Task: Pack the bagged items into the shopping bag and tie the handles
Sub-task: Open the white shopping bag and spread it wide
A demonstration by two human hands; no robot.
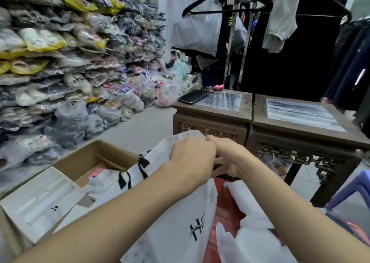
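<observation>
Matt white plastic shopping bag (pixel 176 228), brown cardboard box (pixel 84 158), carved wooden tables (pixel 248 126)

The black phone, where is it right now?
In the head view the phone lies near the centre, on the left corner of the left-hand wooden table, beside the keys.

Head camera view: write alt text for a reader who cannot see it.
The left hand grips the top edge of a white shopping bag, the right hand beside it. An open cardboard box sits left of it, stacked bagged goods behind; a phone lies on a wooden table.
</observation>
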